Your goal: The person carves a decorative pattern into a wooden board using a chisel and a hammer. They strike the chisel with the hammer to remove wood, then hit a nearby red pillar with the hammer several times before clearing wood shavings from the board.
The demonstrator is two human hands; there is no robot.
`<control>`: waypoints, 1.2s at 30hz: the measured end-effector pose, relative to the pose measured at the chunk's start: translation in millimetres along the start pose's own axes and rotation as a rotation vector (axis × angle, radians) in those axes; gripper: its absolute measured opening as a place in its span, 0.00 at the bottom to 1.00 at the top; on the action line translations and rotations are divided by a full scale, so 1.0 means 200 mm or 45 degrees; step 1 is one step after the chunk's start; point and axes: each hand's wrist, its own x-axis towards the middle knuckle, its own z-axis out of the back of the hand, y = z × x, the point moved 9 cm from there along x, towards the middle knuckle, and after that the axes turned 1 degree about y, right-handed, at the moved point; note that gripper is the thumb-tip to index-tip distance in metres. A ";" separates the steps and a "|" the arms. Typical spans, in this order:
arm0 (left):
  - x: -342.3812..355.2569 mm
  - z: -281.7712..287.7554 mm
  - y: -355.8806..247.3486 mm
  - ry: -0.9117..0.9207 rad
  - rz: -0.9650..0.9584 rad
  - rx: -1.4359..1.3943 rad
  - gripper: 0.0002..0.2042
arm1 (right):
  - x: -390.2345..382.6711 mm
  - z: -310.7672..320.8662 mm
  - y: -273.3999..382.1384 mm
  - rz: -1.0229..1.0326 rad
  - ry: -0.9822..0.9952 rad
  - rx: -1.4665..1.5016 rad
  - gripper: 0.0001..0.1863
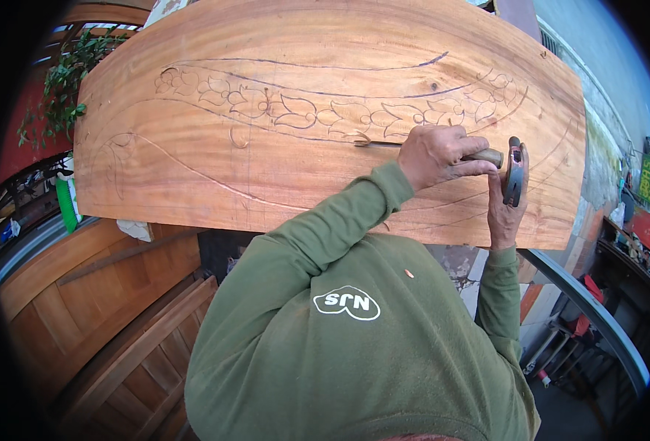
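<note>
A long wooden board (207, 169) lies before me, drawn with pencil lines and a band of leaf and flower outlines, some lines cut in. My left hand (439, 154) is closed round a chisel (492, 157) with a wooden handle. Its thin metal blade points left, and the tip is by the lower edge of the flower band. Right of the handle's butt, my right hand (507, 217) grips a dark, curved tool (515, 176) with a rounded knob on top, perhaps a hammer. Whether the tool touches the butt, I cannot tell.
Wooden panels (134, 323) stand below the board at the left. A leafy plant (64, 84) hangs near its left end. On the right are a tiled wall, a curved blue-grey rail (589, 309) and a cluttered shelf (637, 257).
</note>
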 end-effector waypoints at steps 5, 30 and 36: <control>0.00 0.02 -0.01 0.007 0.016 0.006 0.22 | 0.11 0.44 -0.02 -0.299 -0.731 0.899 0.30; -0.02 0.10 0.00 -0.009 -0.002 -0.069 0.21 | 0.01 0.38 -0.11 -0.316 -0.795 1.089 0.35; -0.05 0.12 0.00 -0.009 -0.048 -0.079 0.21 | -0.13 -0.07 0.05 -0.178 -0.154 0.259 0.42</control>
